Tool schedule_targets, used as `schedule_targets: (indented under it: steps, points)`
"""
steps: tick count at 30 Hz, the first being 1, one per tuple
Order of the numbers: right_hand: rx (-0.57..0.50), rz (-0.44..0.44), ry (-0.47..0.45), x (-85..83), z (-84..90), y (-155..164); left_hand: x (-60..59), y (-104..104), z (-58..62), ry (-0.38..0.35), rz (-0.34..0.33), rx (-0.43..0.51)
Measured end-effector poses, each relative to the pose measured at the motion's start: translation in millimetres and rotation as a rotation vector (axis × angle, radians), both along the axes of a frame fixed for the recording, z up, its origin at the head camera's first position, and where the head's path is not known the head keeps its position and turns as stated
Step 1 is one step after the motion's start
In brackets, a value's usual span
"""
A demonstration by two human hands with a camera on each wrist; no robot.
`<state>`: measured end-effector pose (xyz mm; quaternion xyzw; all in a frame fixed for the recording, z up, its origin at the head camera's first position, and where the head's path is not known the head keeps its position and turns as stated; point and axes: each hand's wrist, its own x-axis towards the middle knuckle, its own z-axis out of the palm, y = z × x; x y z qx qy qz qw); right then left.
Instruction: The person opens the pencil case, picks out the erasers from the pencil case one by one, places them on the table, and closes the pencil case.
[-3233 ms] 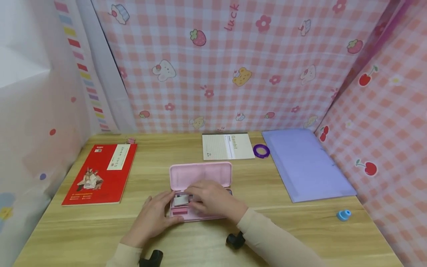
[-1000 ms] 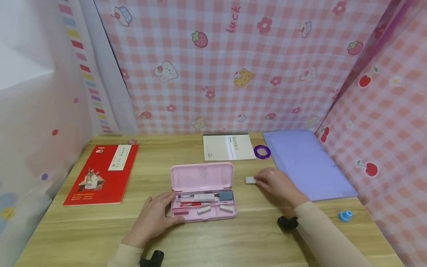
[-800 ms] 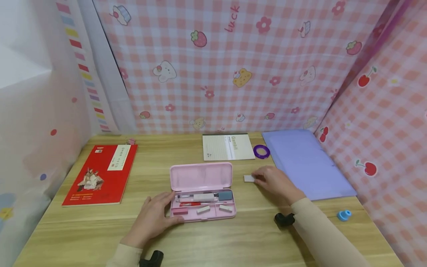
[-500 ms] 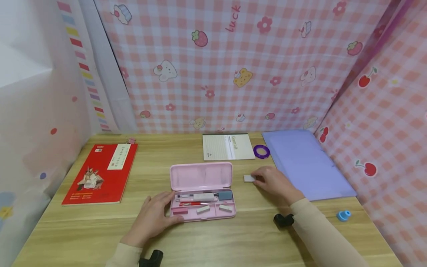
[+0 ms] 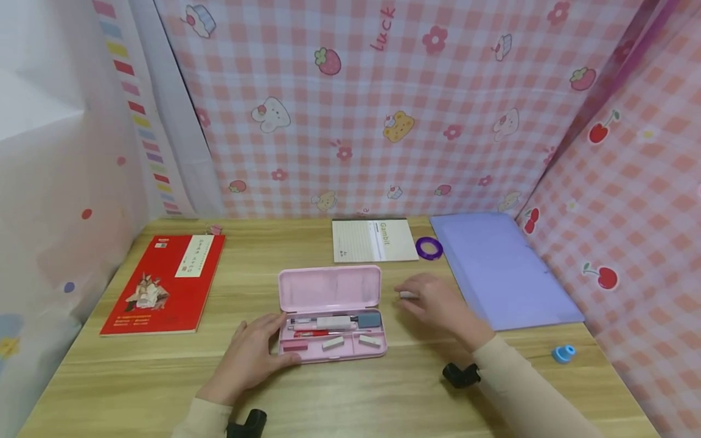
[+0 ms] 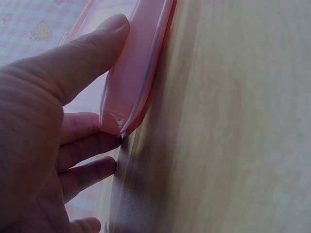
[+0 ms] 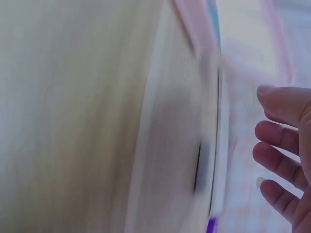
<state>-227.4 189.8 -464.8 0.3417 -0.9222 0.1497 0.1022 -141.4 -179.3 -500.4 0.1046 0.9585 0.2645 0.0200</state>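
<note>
A: Where's the eraser [image 5: 408, 295]?

B: On the desk [image 5: 350, 401], just right of the pencil case [image 5: 330, 316], partly under your right hand [image 5: 438, 304]. Fingers relaxed, loose, gripping nothing.

A: Handling?

B: Probably light, small, rubbery; pinch its long sides. Your left hand [image 5: 249, 359] lies flat against the case's left end, thumb on the rim.
</note>
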Motion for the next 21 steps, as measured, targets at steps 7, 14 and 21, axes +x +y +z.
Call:
schedule_targets:
  steps: [7, 14, 21]
  points:
    - [-0.01, 0.163, -0.051, 21.3, 1.6, -51, 0.4, 0, 1.1, 0.007, -0.005, -0.005]
    - [0.037, 0.183, -0.125, 21.1, -13.8, -81, -0.6, 0, 1.2, -0.011, -0.001, -0.011]
    - [0.091, 0.193, -0.139, 19.0, -19.4, -89, -0.5, -1, -1.2, -0.015, 0.0, -0.001]
